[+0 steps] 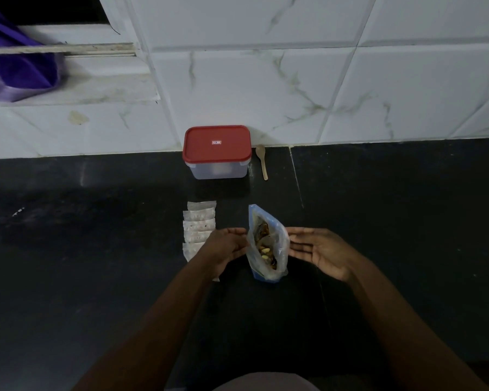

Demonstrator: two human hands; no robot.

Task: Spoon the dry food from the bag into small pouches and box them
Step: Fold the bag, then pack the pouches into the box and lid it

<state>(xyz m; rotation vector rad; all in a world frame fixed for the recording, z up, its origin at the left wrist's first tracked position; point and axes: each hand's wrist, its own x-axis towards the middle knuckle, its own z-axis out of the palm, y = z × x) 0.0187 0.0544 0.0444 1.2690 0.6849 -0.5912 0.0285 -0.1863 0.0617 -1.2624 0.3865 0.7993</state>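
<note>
An open blue and clear plastic bag (268, 244) of mixed dry food stands upright on the black counter, its mouth gaping. My left hand (226, 245) touches the bag's left rim with its fingertips. My right hand (319, 249) hovers flat and open just right of the bag, palm toward it, a small gap between them. A row of several small clear pouches (199, 225) lies overlapping to the left of the bag, partly hidden by my left hand. A clear box with a shut red lid (217, 150) sits at the back by the wall. A small wooden spoon (261, 160) lies right of the box.
The black counter (96, 249) meets a white marble-tiled wall (294, 80) at the back. A purple cloth (17, 63) hangs over a window ledge at the upper left.
</note>
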